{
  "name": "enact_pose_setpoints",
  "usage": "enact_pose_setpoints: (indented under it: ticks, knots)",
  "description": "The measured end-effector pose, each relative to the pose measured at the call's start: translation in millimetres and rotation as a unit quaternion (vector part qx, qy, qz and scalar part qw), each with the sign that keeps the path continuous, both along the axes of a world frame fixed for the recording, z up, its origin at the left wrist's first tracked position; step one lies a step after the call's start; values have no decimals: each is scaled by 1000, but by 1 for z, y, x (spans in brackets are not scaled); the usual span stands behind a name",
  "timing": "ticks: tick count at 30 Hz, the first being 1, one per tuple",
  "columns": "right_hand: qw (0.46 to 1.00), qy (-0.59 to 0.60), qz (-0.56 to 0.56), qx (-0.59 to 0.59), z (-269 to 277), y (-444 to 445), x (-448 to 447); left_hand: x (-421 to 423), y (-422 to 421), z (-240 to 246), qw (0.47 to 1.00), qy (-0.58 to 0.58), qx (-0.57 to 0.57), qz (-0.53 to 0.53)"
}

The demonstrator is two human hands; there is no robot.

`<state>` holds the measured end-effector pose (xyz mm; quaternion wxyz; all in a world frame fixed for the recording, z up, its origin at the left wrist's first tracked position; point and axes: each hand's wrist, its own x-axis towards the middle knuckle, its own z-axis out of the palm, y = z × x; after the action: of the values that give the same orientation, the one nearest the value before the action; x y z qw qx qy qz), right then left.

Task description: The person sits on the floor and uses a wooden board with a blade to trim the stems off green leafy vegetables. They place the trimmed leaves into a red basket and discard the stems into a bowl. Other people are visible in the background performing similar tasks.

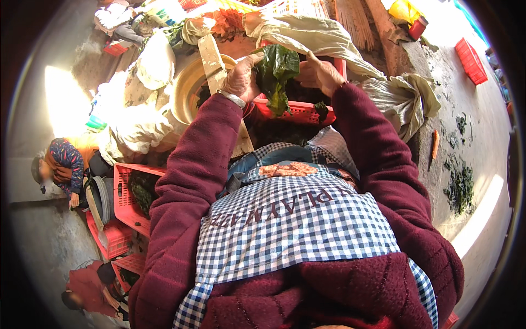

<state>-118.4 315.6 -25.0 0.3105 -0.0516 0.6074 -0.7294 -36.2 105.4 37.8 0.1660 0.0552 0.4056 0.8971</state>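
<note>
A broad, wet, dark green seaweed-like leaf (279, 68) hangs in front of me over a red plastic basket (302, 110). My left hand (243, 78) pinches its left edge, thumb on the near face. At the leaf's right side is my right hand (322, 75), thumb raised apart from the fingers. Whether those fingertips touch the leaf's edge is hard to tell. Dark material lies inside the basket, and a scrap of leaf (321, 110) clings to its near rim. Left of my left hand, a wooden board (211, 57) crosses a tan basin (181, 92).
Pale cloth sacking (312, 31) drapes behind the basket. An orange-handled tool (435, 144) and leaf scraps (458, 183) lie on the concrete at right. Red crates (123, 193) stand at left, near two seated people (68, 164). A filled white sack (156, 61) stands beyond the basin.
</note>
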Motion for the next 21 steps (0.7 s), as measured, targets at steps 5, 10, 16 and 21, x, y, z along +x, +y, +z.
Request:
enact_pose_setpoints:
  ticks: [5,10,16,21]
  knots:
    - [977,129,112,-126,9,-21,32,-5,6,-10,990,10,-140,-11]
    - [978,187,36,-85,16,-27,34,0,-1,-15,904,184,-382,55]
    - [974,216,61,-37,12,-25,32,4,-6,-23,954,86,-284,50]
    - [967,245,66,-11,12,-28,30,3,-4,-27,946,96,-297,83]
